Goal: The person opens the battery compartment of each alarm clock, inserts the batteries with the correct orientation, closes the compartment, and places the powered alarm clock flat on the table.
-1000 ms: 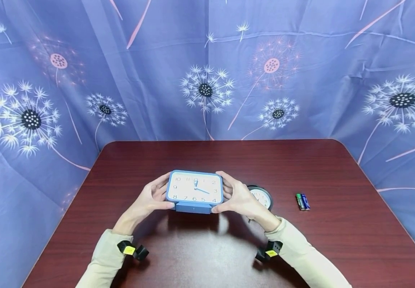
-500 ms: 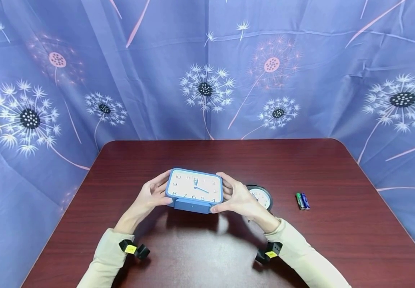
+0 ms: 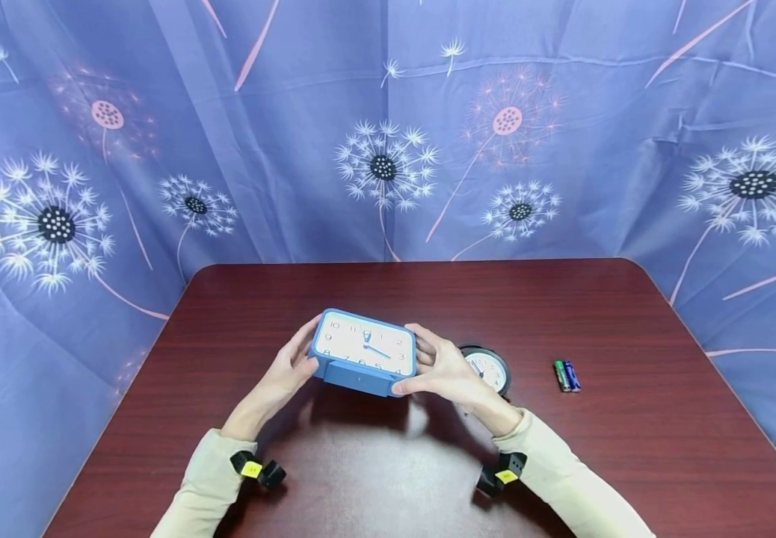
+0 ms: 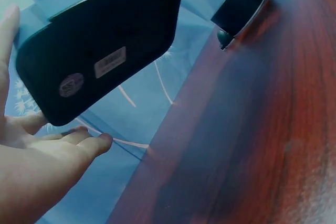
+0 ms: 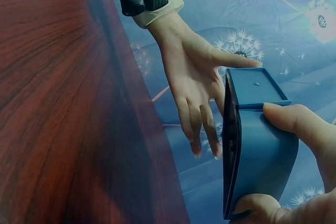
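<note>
A blue rectangular clock (image 3: 364,347) with a white dial is held above the table, its face tilted up and its left end higher. My left hand (image 3: 280,377) grips that end, thumb on the lower front edge. In the right wrist view, several of the left hand's (image 5: 191,72) fingers stretch out straight past the clock (image 5: 262,150). Around the right end, my right hand (image 3: 445,370) holds it between thumb and curled fingers. The left wrist view shows the clock's dark back (image 4: 105,45) with a label and a round sticker.
Behind my right wrist, a round black clock (image 3: 489,368) is partly hidden on the dark red table (image 3: 630,448). Farther right lie a green battery (image 3: 561,376) and a blue battery (image 3: 572,376). A blue dandelion-print cloth (image 3: 442,224) hangs behind the table.
The blue clock has tilted, its left end rising and its underside edge turning more into view. My left hand has moved slightly up with it; the right hand stays nearly still.
</note>
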`<control>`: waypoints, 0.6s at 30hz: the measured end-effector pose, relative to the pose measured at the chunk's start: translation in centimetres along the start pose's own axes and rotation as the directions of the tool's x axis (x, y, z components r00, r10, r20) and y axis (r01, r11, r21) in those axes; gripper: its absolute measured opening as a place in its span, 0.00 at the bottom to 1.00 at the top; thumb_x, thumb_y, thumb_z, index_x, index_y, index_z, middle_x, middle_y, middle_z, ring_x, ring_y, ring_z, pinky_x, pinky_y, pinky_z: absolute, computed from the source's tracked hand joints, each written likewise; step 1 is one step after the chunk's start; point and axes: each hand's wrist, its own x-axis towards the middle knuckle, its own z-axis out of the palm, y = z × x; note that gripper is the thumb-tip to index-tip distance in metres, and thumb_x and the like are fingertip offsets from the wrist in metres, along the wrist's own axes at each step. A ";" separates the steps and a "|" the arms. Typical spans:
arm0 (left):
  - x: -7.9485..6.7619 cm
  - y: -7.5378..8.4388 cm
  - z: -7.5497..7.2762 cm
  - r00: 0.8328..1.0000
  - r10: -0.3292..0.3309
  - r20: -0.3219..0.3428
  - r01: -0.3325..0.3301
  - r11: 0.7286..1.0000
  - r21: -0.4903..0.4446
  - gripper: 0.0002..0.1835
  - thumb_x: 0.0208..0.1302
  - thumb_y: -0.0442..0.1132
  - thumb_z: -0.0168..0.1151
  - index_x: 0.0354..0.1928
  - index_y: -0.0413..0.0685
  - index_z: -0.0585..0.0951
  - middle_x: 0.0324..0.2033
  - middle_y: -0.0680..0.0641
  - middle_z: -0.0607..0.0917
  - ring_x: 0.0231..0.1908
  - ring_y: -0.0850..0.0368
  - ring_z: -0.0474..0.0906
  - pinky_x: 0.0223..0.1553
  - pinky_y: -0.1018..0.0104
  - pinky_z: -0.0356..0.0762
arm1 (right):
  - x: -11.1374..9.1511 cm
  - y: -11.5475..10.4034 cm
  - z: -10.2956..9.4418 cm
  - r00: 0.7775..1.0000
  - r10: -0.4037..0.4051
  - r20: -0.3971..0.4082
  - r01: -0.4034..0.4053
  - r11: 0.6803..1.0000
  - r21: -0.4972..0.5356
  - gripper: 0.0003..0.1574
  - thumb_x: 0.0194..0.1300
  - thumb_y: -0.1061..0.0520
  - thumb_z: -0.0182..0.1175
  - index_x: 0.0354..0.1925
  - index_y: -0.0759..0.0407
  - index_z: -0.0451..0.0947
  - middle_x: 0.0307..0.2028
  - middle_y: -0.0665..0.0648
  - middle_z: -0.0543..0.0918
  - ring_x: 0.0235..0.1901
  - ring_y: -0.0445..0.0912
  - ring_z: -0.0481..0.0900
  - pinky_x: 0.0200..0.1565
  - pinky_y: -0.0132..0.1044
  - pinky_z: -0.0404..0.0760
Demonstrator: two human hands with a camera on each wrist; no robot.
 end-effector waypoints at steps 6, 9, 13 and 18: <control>0.4 -0.7 0.5 0.998 0.017 0.064 -0.016 1.000 -0.022 0.59 0.52 0.60 0.70 0.76 0.65 0.39 0.74 0.44 0.42 0.66 0.54 0.52 0.58 0.73 0.69 | 0.1 0.2 0.1 1.000 -0.005 0.010 0.005 1.000 0.031 0.64 0.43 0.69 0.75 0.72 0.61 0.50 0.64 0.67 0.71 0.58 0.48 0.76 0.57 0.34 0.77; 0.6 -0.8 1.0 0.996 0.027 0.086 -0.023 0.999 -0.048 0.64 0.48 0.56 0.75 0.75 0.68 0.35 0.74 0.44 0.38 0.66 0.51 0.51 0.58 0.72 0.71 | 0.1 0.3 0.1 1.000 -0.004 0.007 0.004 0.999 0.034 0.64 0.43 0.69 0.75 0.72 0.60 0.51 0.64 0.66 0.71 0.58 0.48 0.76 0.57 0.34 0.77; 0.9 -0.9 1.7 0.994 0.063 0.088 -0.054 0.993 -0.102 0.68 0.46 0.51 0.77 0.75 0.68 0.32 0.74 0.43 0.37 0.67 0.56 0.52 0.57 0.72 0.72 | 0.2 0.4 0.2 1.000 0.006 0.000 -0.006 0.999 0.047 0.65 0.43 0.70 0.74 0.73 0.60 0.49 0.65 0.66 0.70 0.59 0.48 0.75 0.58 0.35 0.76; 1.3 -1.1 2.3 0.992 0.120 0.043 -0.115 0.987 -0.113 0.71 0.44 0.49 0.79 0.75 0.64 0.31 0.73 0.44 0.42 0.67 0.62 0.53 0.58 0.75 0.69 | 0.3 0.7 0.3 1.000 0.003 -0.008 -0.003 0.998 0.059 0.66 0.45 0.70 0.74 0.74 0.62 0.46 0.68 0.67 0.66 0.61 0.49 0.74 0.59 0.36 0.76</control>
